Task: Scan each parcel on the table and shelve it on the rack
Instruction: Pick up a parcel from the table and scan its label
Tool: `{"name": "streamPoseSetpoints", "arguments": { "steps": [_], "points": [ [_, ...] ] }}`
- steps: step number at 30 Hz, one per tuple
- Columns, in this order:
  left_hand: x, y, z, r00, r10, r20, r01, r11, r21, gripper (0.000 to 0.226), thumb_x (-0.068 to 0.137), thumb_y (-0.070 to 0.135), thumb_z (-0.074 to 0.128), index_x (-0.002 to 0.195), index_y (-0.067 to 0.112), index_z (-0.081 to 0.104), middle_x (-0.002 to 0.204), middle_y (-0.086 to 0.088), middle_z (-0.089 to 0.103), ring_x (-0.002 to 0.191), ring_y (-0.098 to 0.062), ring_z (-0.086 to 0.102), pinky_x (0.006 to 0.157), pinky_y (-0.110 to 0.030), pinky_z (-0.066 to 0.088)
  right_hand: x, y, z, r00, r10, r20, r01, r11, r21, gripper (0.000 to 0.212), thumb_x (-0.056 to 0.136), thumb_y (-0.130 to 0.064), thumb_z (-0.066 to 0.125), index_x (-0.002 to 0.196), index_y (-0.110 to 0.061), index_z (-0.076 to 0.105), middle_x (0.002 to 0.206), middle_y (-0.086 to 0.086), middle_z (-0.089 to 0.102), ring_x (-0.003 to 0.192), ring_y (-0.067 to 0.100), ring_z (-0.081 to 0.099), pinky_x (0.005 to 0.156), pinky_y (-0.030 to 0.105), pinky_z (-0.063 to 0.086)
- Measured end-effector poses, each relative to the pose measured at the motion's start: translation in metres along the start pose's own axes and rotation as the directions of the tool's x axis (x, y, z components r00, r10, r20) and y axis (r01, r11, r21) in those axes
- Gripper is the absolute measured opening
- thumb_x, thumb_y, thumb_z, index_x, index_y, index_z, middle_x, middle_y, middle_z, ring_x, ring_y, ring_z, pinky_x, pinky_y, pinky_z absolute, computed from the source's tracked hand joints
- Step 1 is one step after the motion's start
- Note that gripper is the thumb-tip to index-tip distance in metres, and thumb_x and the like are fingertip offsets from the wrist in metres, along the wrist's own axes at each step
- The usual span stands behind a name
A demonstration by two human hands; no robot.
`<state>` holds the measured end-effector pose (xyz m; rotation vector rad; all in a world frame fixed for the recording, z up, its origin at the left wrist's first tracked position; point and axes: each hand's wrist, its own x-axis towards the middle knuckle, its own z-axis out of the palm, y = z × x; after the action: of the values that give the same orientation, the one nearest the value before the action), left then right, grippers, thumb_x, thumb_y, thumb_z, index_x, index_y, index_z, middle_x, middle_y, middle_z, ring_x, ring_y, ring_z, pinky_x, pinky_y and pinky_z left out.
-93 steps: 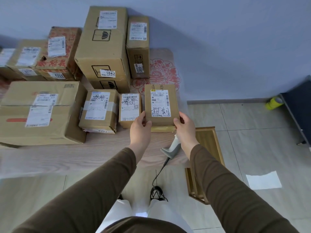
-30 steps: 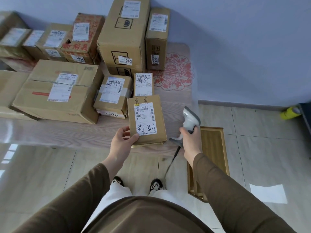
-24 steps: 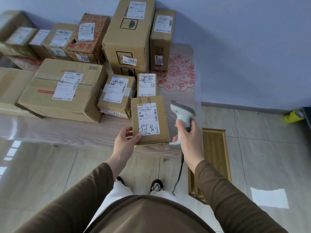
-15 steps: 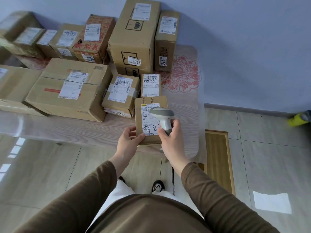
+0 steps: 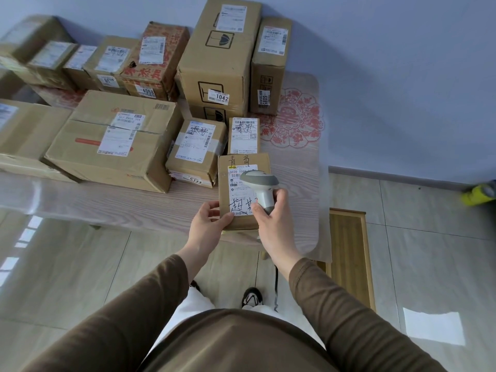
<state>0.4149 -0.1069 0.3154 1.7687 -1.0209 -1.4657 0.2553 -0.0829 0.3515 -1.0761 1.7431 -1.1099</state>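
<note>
1. Head view: left hand [image 5: 208, 224] grasping parcel [image 5: 236, 167] at its near left corner, thumb on top by the label [image 5: 241, 200], fingers curled along the left edge.
2. Parcel flat at the table [image 5: 107, 208] near edge, label up, handwriting on label and on bare cardboard above it.
3. Right hand [image 5: 273, 221] clenched round the scanner [image 5: 259, 183] handle; scanner head just above the label, covering its right part, pointing away from the body.
4. Cable [image 5: 275, 291] hanging down from under the right hand toward the floor.
5. Just behind the parcel: slim box [image 5: 243, 135], label up with black scrawl. Left of that, taped box [image 5: 197, 151], sticker 5144 on its front.
6. Further left: big box [image 5: 115, 140] with two labels and a red stripe; edge of another carton [image 5: 24, 135] at frame left.
7. Back row against the wall: tall box [image 5: 220, 57] tagged 1042, narrow box [image 5: 269, 65] tagged 6085 touching its right side, red-printed box [image 5: 155, 60] tagged 4068, several smaller cartons left of it, blurred.
8. Red paper-cut [image 5: 298, 119] on the table's right end.
9. Floor: wooden tray [image 5: 349, 253] beside the table, yellow object [image 5: 477, 196] by the wall, too blurred to identify.
10. Brown sleeves, white trousers, shoes visible below.
</note>
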Motion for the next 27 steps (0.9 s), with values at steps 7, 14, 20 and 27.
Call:
{"name": "streamPoseSetpoints", "arguments": {
  "steps": [7, 14, 20, 27],
  "points": [
    [0.003, -0.001, -0.002, 1.000, 0.003, 0.006, -0.003, 1.000, -0.002, 0.037, 0.091, 0.027, 0.078, 0.125, 0.026, 0.062, 0.113, 0.002, 0.068, 0.104, -0.019, 0.068, 0.096, -0.041, 0.057, 0.001, 0.001, -0.014, 0.999, 0.037, -0.020, -0.035, 0.994, 0.103, 0.029, 0.097, -0.021, 0.070, 0.120, -0.018, 0.052, 0.100, 0.000, 0.065, 0.078, 0.013, 0.063, 0.059, 0.034, 0.058],
    [0.004, -0.003, -0.002, 1.000, 0.004, 0.010, -0.004, 1.000, 0.008, 0.034, 0.090, 0.025, 0.079, 0.121, 0.028, 0.064, 0.113, 0.000, 0.068, 0.104, -0.021, 0.068, 0.099, -0.045, 0.056, 0.034, 0.032, -0.062, 0.949, 0.297, -0.109, -0.236, 0.894, 0.382, 0.018, 0.096, -0.019, 0.073, 0.113, -0.018, 0.067, 0.099, 0.004, 0.067, 0.084, 0.011, 0.066, 0.073, 0.032, 0.062],
    [0.005, -0.002, -0.002, 1.000, -0.015, 0.014, 0.015, 1.000, 0.026, 0.036, 0.090, 0.026, 0.079, 0.122, 0.028, 0.065, 0.116, -0.001, 0.070, 0.106, -0.023, 0.069, 0.098, -0.045, 0.057, 0.071, 0.068, -0.062, 0.875, 0.466, -0.133, -0.385, 0.835, 0.393, 0.036, 0.094, -0.025, 0.077, 0.125, -0.012, 0.064, 0.117, 0.007, 0.070, 0.101, 0.017, 0.065, 0.079, 0.027, 0.049],
    [0.003, 0.003, -0.001, 1.000, -0.026, 0.010, 0.026, 0.998, 0.050, 0.033, 0.091, 0.024, 0.078, 0.121, 0.027, 0.064, 0.115, 0.000, 0.069, 0.105, -0.021, 0.068, 0.098, -0.044, 0.057, 0.087, 0.083, -0.050, 0.856, 0.479, -0.196, -0.427, 0.867, 0.257, 0.039, 0.093, -0.029, 0.078, 0.122, -0.009, 0.063, 0.114, 0.009, 0.072, 0.105, 0.027, 0.068, 0.091, 0.041, 0.058]
  ]
}}
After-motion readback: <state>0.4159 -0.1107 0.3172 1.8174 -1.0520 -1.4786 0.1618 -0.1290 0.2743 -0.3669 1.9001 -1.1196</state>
